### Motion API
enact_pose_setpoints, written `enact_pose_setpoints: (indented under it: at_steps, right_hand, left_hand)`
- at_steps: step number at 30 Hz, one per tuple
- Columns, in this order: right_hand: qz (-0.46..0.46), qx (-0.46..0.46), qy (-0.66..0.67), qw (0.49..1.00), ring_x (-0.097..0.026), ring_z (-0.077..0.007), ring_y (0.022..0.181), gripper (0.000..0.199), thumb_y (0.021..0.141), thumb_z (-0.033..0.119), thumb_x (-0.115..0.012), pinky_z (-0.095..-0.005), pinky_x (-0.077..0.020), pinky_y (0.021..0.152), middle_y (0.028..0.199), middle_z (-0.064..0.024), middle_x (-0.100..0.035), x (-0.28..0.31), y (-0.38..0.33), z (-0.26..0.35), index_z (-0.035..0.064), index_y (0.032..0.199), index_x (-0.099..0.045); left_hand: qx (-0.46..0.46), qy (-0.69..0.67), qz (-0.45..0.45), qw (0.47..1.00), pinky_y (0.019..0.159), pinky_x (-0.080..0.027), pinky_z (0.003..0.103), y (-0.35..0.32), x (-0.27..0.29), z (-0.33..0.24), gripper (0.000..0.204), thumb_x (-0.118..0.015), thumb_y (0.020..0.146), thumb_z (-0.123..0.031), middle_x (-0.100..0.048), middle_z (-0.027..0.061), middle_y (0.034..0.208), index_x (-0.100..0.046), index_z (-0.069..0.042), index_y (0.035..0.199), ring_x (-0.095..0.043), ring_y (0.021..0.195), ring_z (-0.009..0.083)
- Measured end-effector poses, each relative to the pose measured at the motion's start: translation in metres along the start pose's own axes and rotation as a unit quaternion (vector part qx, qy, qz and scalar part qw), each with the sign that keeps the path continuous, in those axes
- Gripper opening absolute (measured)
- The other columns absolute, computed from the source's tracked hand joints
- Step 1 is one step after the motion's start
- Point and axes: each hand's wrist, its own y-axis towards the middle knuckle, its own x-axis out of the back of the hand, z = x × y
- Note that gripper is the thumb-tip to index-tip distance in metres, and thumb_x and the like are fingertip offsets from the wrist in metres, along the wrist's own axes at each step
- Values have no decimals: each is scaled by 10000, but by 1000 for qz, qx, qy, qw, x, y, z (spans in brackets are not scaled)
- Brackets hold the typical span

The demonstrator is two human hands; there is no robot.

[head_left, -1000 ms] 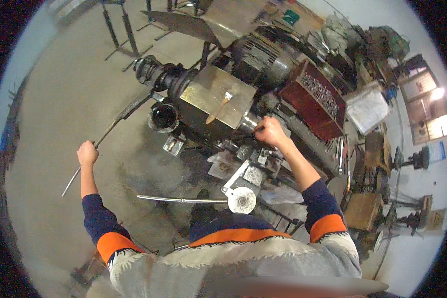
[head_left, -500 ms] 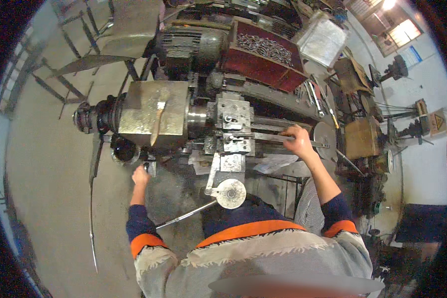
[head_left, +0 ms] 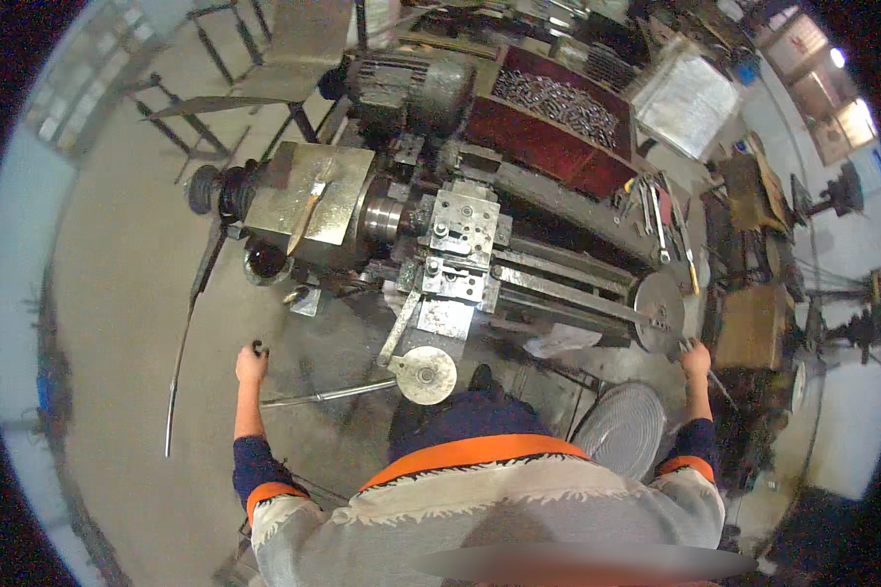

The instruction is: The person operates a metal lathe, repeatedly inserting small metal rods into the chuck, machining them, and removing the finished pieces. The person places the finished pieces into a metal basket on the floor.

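Observation:
My left hand (head_left: 252,365) is closed, apart from the machine at its front left, with something small and dark at its fingertips. What that is I cannot make out. At the right end of the lathe (head_left: 460,230), my right hand (head_left: 696,359) is next to the round metal disc (head_left: 659,311); its fingers look bent together and what they hold is hidden. Between the hands stand the tool slide (head_left: 460,235) and the round handwheel (head_left: 426,376) with a long lever (head_left: 333,393). A wooden-handled brush (head_left: 308,217) lies on the headstock cover (head_left: 347,201).
Behind the bed, a red tray (head_left: 519,127) holds many small metal parts (head_left: 563,103). Wrenches (head_left: 661,225) lie to its right. A coiled grey round thing (head_left: 622,428) is near my right forearm. A thin rod (head_left: 174,391) slants down at the left.
My right hand has moved from above the bed rails out to the right, beside the disc. My left hand has drawn left and back from the machine's front. The view has turned slightly.

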Motion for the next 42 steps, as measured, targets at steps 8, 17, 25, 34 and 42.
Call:
enact_pose_setpoints:
  at_steps: [8, 17, 25, 34, 42]
  right_hand:
    - [55, 19, -112, 992, -573, -309, 920, 322, 665, 188, -588, -380, -467, 765, 968, -191, -592, -106, 87, -137, 5, 927, -552]
    - [59, -130, 1, 990, -568, -346, 916, 348, 662, 230, -573, -411, -463, 772, 973, -193, -593, -81, -16, -79, 3, 925, -582]
    - [42, -159, 85, 983, -546, -381, 939, 375, 619, 241, -572, -417, -442, 796, 967, -245, -575, -118, -47, -78, -13, 896, -573]
    - [20, -171, 106, 979, -549, -388, 920, 384, 621, 232, -577, -424, -441, 785, 947, -250, -576, -104, -64, -56, -21, 909, -573]
    - [3, -112, 66, 991, -563, -399, 865, 386, 645, 292, -567, -453, -449, 749, 891, -257, -585, -88, -61, -55, -35, 850, -587]
  left_hand:
    - [193, -253, -101, 942, 405, -440, 357, -99, -18, 70, 398, -580, 783, -349, -578, 143, 612, -557, 46, 832, -551, 428, 240]
    - [335, -574, -300, 685, 326, -365, 321, -106, -28, -13, 198, -511, 730, -64, -506, 141, 541, -437, 72, 606, -499, 399, 211]
    - [334, -571, -359, 659, 391, -455, 338, -76, -11, -53, 129, -382, 664, 40, -532, 181, 580, -439, 128, 587, -519, 430, 234]
    - [336, -543, -358, 680, 384, -470, 326, -61, -8, -56, 102, -374, 663, 68, -530, 171, 581, -438, 129, 611, -530, 432, 228]
    - [287, -632, -332, 639, 382, -463, 359, -76, -11, -58, 113, -436, 700, 33, -523, 175, 597, -429, 142, 667, -528, 441, 256]
